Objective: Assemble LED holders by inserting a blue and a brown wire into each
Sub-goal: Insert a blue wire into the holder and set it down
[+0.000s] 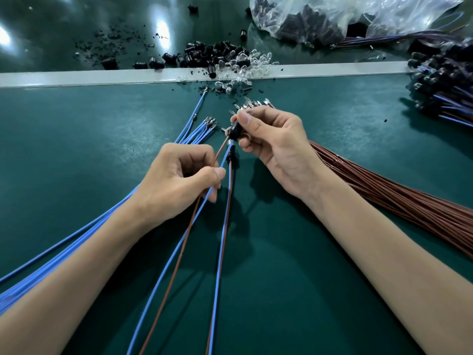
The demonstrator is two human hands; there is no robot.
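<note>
Head view: our right hand (276, 147) pinches the LED holder (234, 131) over the counter (102, 149), centre. Our left hand (179, 180) fingers (215, 174) grip a brown wire (219, 152) and blue wire (153, 303). Light, limp wires; we'd hold near the terminals.

Both bare forearms reached in from the near edge, angled toward each other above the counter, wrists nearly straight. The left hand (179, 180) showed its back, fingers curled, thumb and forefinger pinching a brown wire (219, 152) and a blue wire (224, 158) together. The right hand (276, 147) sat a little farther out, turned inward, its thumb and forefinger gripping a black holder (234, 130) while the remaining fingers curled beneath. The two hands were close, not touching.
</note>
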